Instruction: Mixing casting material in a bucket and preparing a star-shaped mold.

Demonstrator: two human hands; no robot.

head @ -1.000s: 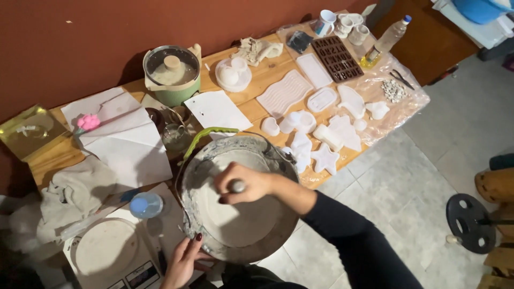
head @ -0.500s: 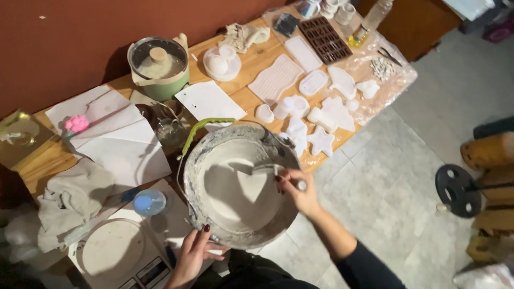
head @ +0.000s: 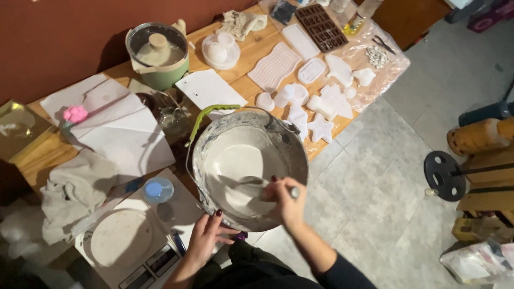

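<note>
A large metal bucket (head: pixel 300 155) with a green handle (head: pixel 206 116) holds a white, creamy mix (head: pixel 235 168). My right hand (head: pixel 286 200) is over the near right rim, closed around a metal spoon (head: pixel 247 182) whose bowl lies in the mix. My left hand (head: pixel 206 238) grips the bucket's near left edge from below. Just beyond the bucket, several white moulds (head: pixel 316 104) lie on the wooden table (head: pixel 48 155).
A kitchen scale (head: pixel 126 243) and a small blue-lidded jar (head: pixel 157 190) sit to the left. Behind are a green pot (head: pixel 158 56), paper sheets (head: pixel 120 126), a grey cloth (head: pixel 69 190), a brown letter mould (head: pixel 322 25). Tiled floor and a weight plate (head: pixel 443 175) lie to the right.
My right hand with the spoon has swept from the bucket's middle to its right side and now to the near rim. The camera has shifted closer over the bucket.
</note>
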